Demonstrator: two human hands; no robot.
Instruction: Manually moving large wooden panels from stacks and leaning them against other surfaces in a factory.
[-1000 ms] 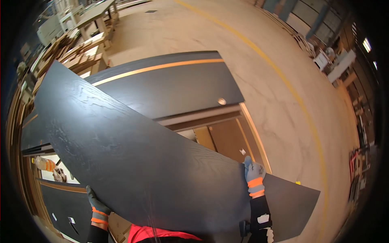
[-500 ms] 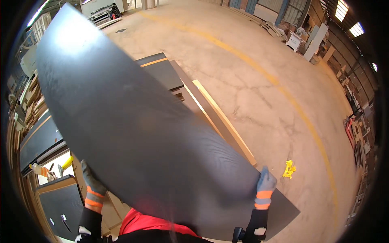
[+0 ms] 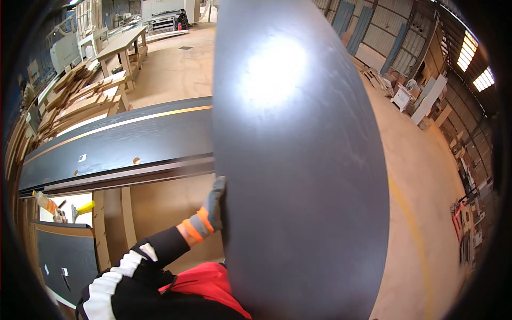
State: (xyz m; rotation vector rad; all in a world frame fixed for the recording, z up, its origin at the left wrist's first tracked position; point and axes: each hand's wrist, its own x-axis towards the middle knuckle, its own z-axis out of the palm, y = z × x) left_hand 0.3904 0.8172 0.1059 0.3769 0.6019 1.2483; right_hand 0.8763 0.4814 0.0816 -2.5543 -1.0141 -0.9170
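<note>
My left hand (image 3: 215, 207) holds the edge of a dark panel (image 3: 301, 176), right of the striped board (image 3: 120, 134); my right hand is hidden. Likely stiff, heavy, slick: best gripped by both edges.

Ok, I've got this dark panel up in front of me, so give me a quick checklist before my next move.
1. Left hand on the panel: ok, at its left edge.
2. Left glove on: ok.
3. Right hand placed: cannot tell, it is out of sight.
4. View ahead: not ok, the panel blocks the middle.
5. Yellow-handled tool apart from the panel: ok, well to its left.
6. Panel's lower end: cannot tell, it runs out of the picture.
</note>
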